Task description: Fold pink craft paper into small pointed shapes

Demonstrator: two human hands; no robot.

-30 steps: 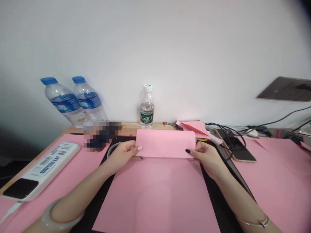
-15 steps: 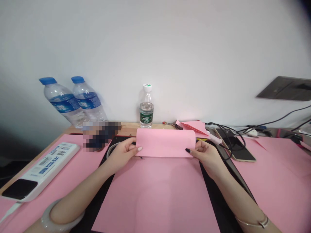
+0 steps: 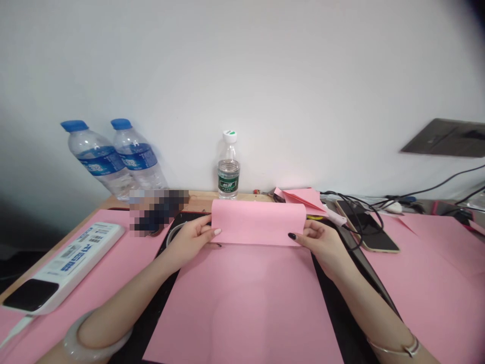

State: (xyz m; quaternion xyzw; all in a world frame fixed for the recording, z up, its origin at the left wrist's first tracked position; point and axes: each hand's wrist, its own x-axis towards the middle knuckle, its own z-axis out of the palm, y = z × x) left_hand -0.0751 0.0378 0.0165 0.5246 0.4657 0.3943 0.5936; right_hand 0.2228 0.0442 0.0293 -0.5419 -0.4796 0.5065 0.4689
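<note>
A sheet of pink paper [image 3: 242,303] lies over a black mat [image 3: 333,298] in front of me. Across its far end is a pink flap of paper [image 3: 257,222], bent over with a rounded top; whether it is part of the same sheet I cannot tell. My left hand [image 3: 199,235] pinches the flap's left end, thumb on the front and fingers curled behind. At the right end, my right hand [image 3: 316,240] grips it in the same way, its dark-nailed thumb on the face.
Against the wall stand a small water bottle [image 3: 228,177] and two large blue-capped bottles [image 3: 100,156], [image 3: 138,156]. To the left lies a white power bank [image 3: 71,268]. On the right are a phone [image 3: 366,225], black cables [image 3: 352,202], folded pink paper [image 3: 303,199] and more pink sheets [image 3: 435,283].
Hardly anything differs. The flap's top edge sits very slightly higher, and both hands keep hold of its ends in nearly the same place.
</note>
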